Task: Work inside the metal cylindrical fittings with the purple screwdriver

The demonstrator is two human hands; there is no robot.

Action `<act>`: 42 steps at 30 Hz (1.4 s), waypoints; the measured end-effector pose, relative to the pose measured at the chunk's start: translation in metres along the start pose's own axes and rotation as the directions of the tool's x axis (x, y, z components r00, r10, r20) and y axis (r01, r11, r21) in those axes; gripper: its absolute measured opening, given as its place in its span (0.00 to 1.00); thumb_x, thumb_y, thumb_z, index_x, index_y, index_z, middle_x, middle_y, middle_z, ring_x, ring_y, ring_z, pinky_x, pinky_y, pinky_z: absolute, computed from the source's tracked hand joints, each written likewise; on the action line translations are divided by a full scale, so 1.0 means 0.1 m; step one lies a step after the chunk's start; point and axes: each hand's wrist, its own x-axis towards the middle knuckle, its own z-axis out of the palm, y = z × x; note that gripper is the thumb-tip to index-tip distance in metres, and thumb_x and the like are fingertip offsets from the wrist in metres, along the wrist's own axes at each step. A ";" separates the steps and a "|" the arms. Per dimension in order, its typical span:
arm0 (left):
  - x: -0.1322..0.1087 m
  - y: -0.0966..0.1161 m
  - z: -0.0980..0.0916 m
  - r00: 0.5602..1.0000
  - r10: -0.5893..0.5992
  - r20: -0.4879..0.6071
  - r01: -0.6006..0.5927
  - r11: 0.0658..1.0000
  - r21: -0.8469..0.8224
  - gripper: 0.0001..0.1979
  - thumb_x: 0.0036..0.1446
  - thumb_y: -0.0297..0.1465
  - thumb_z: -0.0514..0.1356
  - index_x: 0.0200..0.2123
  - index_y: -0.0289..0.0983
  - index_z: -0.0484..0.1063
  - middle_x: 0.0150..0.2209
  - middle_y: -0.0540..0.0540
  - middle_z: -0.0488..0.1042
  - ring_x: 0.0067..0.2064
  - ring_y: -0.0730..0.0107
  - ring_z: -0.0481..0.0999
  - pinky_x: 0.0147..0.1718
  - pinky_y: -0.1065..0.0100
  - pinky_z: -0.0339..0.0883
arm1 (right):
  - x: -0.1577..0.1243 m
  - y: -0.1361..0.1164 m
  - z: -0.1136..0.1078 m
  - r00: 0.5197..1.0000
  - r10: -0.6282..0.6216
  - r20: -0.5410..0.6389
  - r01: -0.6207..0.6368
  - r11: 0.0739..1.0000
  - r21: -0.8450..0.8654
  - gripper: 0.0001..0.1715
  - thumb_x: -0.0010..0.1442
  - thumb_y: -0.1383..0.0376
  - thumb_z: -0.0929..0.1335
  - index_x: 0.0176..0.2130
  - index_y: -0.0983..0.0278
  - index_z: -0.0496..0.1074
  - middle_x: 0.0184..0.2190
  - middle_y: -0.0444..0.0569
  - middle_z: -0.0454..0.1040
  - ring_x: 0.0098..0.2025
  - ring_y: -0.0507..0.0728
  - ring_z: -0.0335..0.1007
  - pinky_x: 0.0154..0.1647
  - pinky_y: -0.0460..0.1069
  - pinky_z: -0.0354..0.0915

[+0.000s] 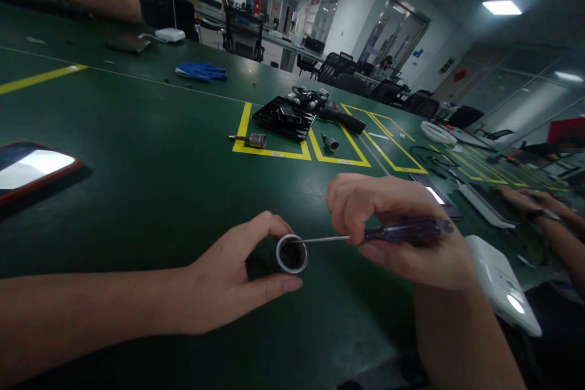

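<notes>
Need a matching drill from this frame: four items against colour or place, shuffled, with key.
1 metal tube
2 screwdriver
3 glove
4 phone

A blue, lying far across the table
B red case, lit screen, at the left edge
C purple handle, in the right hand
D gripped by the left hand

Pairs: 1-D, 2-C, 3-A, 4-B

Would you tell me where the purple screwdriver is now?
Head view, lower right: the screwdriver sits in the right hand, tip at the metal cylinder in the left hand.
</notes>
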 end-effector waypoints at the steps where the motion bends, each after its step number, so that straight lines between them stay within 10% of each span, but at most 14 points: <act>1: 0.00 0.00 0.00 1.000 -0.004 -0.002 0.004 1.000 -0.006 0.10 0.53 0.31 0.61 0.39 0.36 0.65 0.37 0.47 0.71 0.37 0.70 0.72 0.36 0.68 0.68 | 0.00 0.00 -0.01 1.000 0.005 0.009 -0.005 1.000 -0.015 0.08 0.43 0.75 0.66 0.26 0.65 0.66 0.24 0.46 0.68 0.30 0.54 0.63 0.34 0.52 0.63; 22: 0.08 -0.09 -0.10 0.979 0.144 -0.143 -0.088 0.937 0.338 0.10 0.52 0.33 0.61 0.37 0.38 0.65 0.39 0.47 0.72 0.43 0.64 0.71 0.42 0.61 0.66 | -0.01 -0.03 0.06 0.995 -0.001 -0.099 -0.013 0.990 -0.142 0.07 0.44 0.74 0.66 0.27 0.64 0.68 0.28 0.48 0.69 0.39 0.58 0.66 0.46 0.57 0.62; 42: 0.09 -0.12 -0.06 0.953 0.103 -0.286 -0.019 0.959 0.283 0.11 0.52 0.33 0.61 0.38 0.37 0.66 0.38 0.47 0.71 0.40 0.66 0.71 0.40 0.63 0.66 | 0.01 0.05 0.09 0.982 -0.078 -0.174 0.048 0.984 -0.171 0.06 0.47 0.74 0.67 0.28 0.65 0.69 0.28 0.49 0.70 0.41 0.58 0.66 0.47 0.57 0.63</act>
